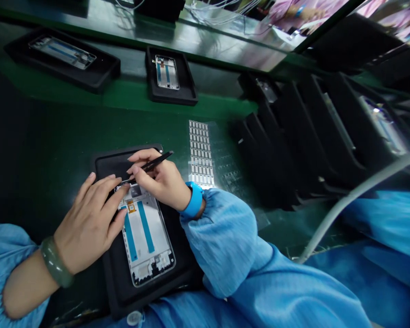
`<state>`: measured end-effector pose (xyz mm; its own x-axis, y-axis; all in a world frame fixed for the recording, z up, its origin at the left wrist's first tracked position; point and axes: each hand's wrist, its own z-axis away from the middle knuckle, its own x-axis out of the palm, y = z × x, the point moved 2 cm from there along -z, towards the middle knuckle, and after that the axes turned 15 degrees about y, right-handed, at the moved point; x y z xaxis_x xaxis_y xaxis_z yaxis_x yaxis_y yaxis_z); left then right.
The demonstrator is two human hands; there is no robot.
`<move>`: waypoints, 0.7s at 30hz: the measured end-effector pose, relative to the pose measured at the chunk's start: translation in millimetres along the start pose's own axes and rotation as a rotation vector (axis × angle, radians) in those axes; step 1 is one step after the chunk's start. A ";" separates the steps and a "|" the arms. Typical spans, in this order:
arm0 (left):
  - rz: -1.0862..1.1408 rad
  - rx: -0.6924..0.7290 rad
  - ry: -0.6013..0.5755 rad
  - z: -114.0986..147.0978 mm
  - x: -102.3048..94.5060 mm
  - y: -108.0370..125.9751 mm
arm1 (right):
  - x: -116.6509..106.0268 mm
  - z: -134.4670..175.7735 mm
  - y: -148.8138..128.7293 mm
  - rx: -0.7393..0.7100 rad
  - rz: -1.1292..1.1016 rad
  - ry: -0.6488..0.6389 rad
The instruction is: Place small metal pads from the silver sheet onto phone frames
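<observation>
A silver phone frame (153, 241) with blue strips and a small orange flex piece lies in a black foam tray (116, 291) before me. My left hand (92, 218), a green bangle at its wrist, rests with fingers stretched over the frame's upper left edge. In my right hand (166, 180), above the frame's top end, I grip black tweezers (157, 161); their working tips are hidden by the fingers. What lies under my fingertips at that end cannot be made out.
Right of the tray lies a sheet of small silver stickers (200, 148). Two more black trays (105, 75) (187, 86) with phone frames stand at the back. Several black trays (294, 141) are stacked on the right, near a pale hose (358, 191). A person in pink (283, 11) sits beyond.
</observation>
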<state>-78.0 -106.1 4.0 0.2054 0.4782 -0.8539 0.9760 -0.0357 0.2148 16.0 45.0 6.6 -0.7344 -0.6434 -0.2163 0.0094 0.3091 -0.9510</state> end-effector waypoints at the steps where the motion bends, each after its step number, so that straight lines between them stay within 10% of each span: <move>1: 0.001 -0.001 0.000 0.2 0.2 -0.1 | -0.1 0.0 0.4 -0.003 0.000 0.003; 21: -0.002 0.011 0.017 1.0 0.3 0.4 | 3.7 -0.7 -1.6 -0.056 0.068 0.041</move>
<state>-77.5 -106.8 3.4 0.2019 0.4930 -0.8463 0.9773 -0.0446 0.2072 12.9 42.7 7.5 -0.7602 -0.5910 -0.2698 0.0231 0.3904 -0.9204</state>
